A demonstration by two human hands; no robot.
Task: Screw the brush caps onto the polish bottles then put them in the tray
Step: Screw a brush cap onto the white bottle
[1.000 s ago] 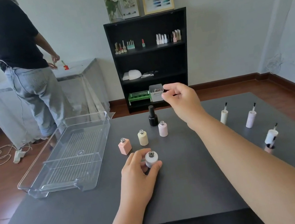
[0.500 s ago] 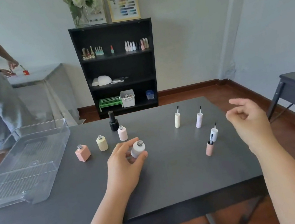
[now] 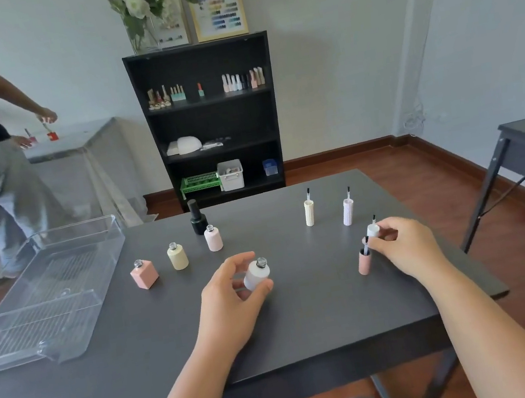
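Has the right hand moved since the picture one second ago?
Yes. The right hand came down and to the right, from above the black bottle to the white brush cap, which it now pinches beside the pink cap.

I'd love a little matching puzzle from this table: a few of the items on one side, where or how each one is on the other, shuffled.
Things:
1. white bottle
2. white brush cap
3. black bottle
4. clear tray

States:
A. capped already, standing at the far side of the table
B. held in the left hand, neck open
C. holds no bottles, at the table's left edge
D. pinched by the fingers of the right hand

Pairs: 1-B, 2-D, 3-A, 4-C
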